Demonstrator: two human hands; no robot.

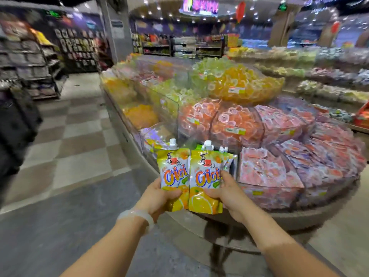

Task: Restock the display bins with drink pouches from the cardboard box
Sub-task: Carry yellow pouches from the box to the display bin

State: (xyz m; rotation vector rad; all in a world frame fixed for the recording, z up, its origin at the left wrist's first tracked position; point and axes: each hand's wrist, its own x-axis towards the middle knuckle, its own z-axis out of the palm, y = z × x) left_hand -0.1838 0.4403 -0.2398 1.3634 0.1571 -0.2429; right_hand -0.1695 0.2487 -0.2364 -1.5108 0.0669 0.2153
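L hand grips one drink pouch; R hand pinches a stack, held before display bins. Pouches prob. soft, slick; grip lower body, not spout.

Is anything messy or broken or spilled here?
Nothing stands out. The left hand and right hand hold orange drink pouches upright, caps on. The display bins look full and tidy, though the picture is blurry.
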